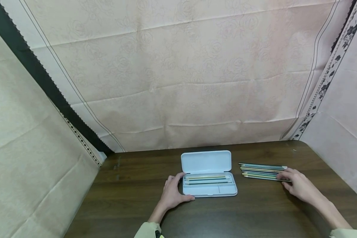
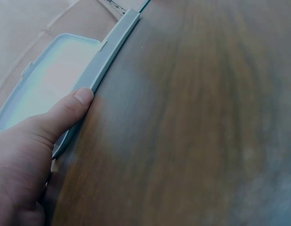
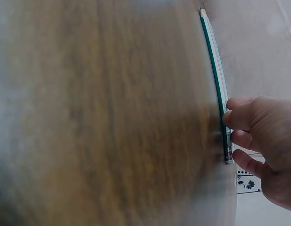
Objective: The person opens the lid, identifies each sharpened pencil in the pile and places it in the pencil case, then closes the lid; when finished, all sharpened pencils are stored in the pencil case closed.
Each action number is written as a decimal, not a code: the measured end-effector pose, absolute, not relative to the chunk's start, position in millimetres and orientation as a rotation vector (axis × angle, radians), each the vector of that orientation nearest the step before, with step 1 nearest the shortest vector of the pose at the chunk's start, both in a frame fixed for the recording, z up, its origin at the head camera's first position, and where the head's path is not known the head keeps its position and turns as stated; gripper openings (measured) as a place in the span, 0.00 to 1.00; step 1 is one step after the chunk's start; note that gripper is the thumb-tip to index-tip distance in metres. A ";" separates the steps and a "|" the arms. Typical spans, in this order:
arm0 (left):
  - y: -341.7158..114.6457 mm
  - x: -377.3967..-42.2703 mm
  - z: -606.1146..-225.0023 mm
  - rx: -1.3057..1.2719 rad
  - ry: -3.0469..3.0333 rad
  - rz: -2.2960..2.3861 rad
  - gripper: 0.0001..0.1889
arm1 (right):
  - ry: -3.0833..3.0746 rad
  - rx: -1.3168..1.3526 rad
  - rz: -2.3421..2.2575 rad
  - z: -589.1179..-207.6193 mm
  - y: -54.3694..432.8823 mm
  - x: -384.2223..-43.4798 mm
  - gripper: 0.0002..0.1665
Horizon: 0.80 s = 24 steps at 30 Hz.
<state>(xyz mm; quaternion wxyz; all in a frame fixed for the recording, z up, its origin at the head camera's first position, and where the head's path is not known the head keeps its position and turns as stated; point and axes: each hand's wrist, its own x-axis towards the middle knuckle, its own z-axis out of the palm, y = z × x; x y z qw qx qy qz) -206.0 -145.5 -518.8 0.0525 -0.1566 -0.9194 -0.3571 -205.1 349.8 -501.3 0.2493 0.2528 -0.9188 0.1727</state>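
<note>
A light blue pencil case lies on the table with its lid raised at the back. Inside it, a few pencils lie side by side in the rear compartment. My left hand holds the case by its left end, thumb on the front edge; in the left wrist view the thumb presses the front wall. To the right lies a row of striped pencils, points to the left. My right hand pinches the nearest green-and-white pencil near its eraser end.
The brown wooden table has a rounded far right corner. A pale patterned cloth hangs behind it, and more cloth borders the right side. The front compartment of the case has a small divider.
</note>
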 end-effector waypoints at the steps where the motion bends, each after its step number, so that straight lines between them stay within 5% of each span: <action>1: -145.5 -206.2 -518.7 -0.475 -2.796 -1.085 0.53 | -2.501 0.688 0.467 -501.3 350.0 -205.4 0.22; 24: -145.4 -204.9 -518.0 -0.458 -2.802 -1.095 0.52 | -2.574 0.721 0.457 -498.3 346.6 -204.8 0.21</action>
